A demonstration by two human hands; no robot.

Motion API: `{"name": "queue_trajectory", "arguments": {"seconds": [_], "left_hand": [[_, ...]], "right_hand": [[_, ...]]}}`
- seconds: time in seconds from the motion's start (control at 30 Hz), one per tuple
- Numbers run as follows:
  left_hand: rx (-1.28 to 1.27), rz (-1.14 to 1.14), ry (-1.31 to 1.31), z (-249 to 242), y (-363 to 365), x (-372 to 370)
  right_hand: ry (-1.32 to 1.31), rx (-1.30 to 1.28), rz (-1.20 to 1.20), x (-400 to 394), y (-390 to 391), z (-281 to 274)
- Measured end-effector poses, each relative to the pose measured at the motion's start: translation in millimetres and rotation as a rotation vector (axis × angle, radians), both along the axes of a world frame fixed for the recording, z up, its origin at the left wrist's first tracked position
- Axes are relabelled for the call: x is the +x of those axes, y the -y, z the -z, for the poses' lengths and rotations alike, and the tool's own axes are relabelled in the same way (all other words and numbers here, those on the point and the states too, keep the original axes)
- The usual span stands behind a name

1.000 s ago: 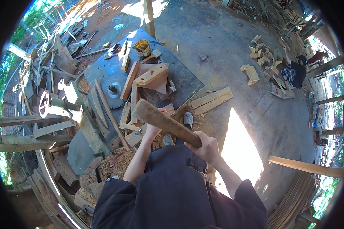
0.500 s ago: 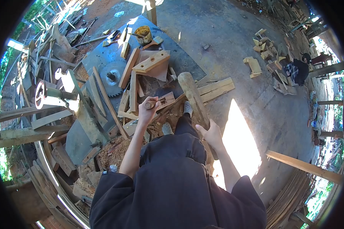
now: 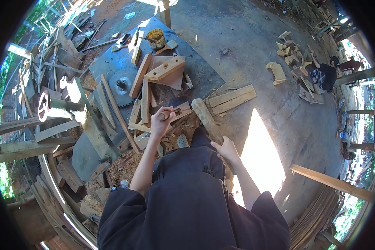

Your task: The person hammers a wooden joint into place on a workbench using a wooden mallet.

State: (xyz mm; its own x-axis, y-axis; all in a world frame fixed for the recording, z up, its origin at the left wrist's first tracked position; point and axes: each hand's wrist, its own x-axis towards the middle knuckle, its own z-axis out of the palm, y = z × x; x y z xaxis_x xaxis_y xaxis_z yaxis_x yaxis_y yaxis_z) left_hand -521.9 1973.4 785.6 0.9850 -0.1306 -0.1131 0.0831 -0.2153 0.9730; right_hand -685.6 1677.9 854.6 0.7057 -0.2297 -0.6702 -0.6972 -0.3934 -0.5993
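My left hand (image 3: 158,125) is closed around the round wooden handle of a chisel (image 3: 164,115), whose blade is hidden from above. Just right of that fist lies a wooden block (image 3: 186,109) with a dark mortise cut in its top. In my right hand (image 3: 226,148) is a thick wooden club-like mallet (image 3: 205,116), gripped at its lower end. Its rounded head points forward, close to the right end of the block. Beyond them, a pale board with holes (image 3: 166,68) rests on other wood pieces.
A metal table (image 3: 196,62) carries a circular saw blade (image 3: 123,89), a yellow pot (image 3: 156,38) and a brush (image 3: 169,46). Planks (image 3: 233,100) lie on the floor at right. Scrap wood (image 3: 56,58) is heaped at left. A person (image 3: 326,75) sits far right near cut pieces.
The mallet has been drawn back toward my body and lower, its head now nearer the block. My right hand has shifted slightly left and down; my left hand stays in place.
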Motion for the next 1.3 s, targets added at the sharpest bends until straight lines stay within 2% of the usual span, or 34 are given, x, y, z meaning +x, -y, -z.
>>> {"name": "queue_trajectory", "arguments": {"seconds": [0.17,0.27,0.37,0.43,0.47,0.53,0.57,0.6,0.63,0.67,0.7,0.73,0.77,0.8,0.83,0.93,1.03,1.07,1.13,1.17,1.23,1.3], "left_hand": [[-0.053,-0.002,-0.074,4.8,-2.0,9.2],[-0.049,-0.006,-0.071,7.6,-2.5,12.3],[-0.01,0.008,-0.038,8.2,-0.7,14.1],[0.016,0.018,-0.017,5.9,1.0,13.0],[0.068,0.035,-0.031,-3.7,2.6,12.2],[0.117,0.057,-0.046,-4.5,4.0,11.4],[0.194,0.077,0.087,5.6,1.5,11.3],[0.271,0.094,0.221,18.3,0.2,11.4],[0.271,0.093,0.222,43.2,1.5,14.4],[0.246,0.078,0.411,75.4,3.6,19.8],[0.219,0.061,0.599,76.2,7.2,22.6],[0.22,0.056,0.602,76.0,6.3,19.5],[0.219,0.062,0.364,43.7,11.3,13.5],[0.216,0.068,0.124,19.2,13.8,8.6],[0.204,0.074,0.049,10.0,13.4,9.9],[0.282,0.062,0.064,-19.1,26.2,8.5],[0.381,0.092,0.161,-13.5,36.6,12.2],[0.38,0.092,0.16,-11.7,39.2,13.1],[0.536,0.124,0.269,-9.0,44.7,16.2],[0.531,0.128,0.271,-4.5,47.8,19.9],[0.605,0.198,0.204,3.1,53.2,29.0],[0.565,0.191,0.22,-12.8,59.2,22.1]], "right_hand": [[-0.012,0.031,-0.031,4.6,-6.3,4.9],[-0.049,-0.008,-0.05,15.1,-14.0,-2.6],[0.03,-0.086,-0.092,21.9,-24.1,-15.4],[0.474,-0.229,-0.188,23.7,-31.5,-27.3],[0.472,-0.228,-0.188,26.4,-37.8,-46.7],[0.635,-0.166,-0.222,33.5,-50.8,-89.1],[0.634,-0.169,-0.22,33.9,-56.6,-91.0],[0.778,-0.151,-0.246,34.4,-62.5,-92.3],[0.923,-0.132,-0.273,35.2,-65.5,-92.9],[0.924,-0.131,-0.274,35.3,-66.0,-84.8],[0.841,-0.154,-0.323,35.8,-66.8,-72.0],[0.76,-0.176,-0.373,35.7,-66.8,-60.6],[0.765,-0.174,-0.381,40.6,-66.2,-59.3],[0.598,-0.252,-0.398,46.1,-64.8,-58.5],[0.426,-0.33,-0.408,47.3,-64.6,-58.2],[0.584,-0.253,-0.327,47.2,-61.4,-72.6],[0.668,-0.162,-0.206,41.5,-65.2,-97.9],[0.667,-0.163,-0.207,36.9,-66.1,-96.8],[0.817,-0.144,-0.153,28.2,-66.5,-89.7],[0.817,-0.15,-0.15,27.2,-63.7,-80.3],[0.455,-0.319,-0.273,29.2,-54.8,-60.7],[0.459,-0.333,-0.213,28.9,-55.3,-72.6]]}}
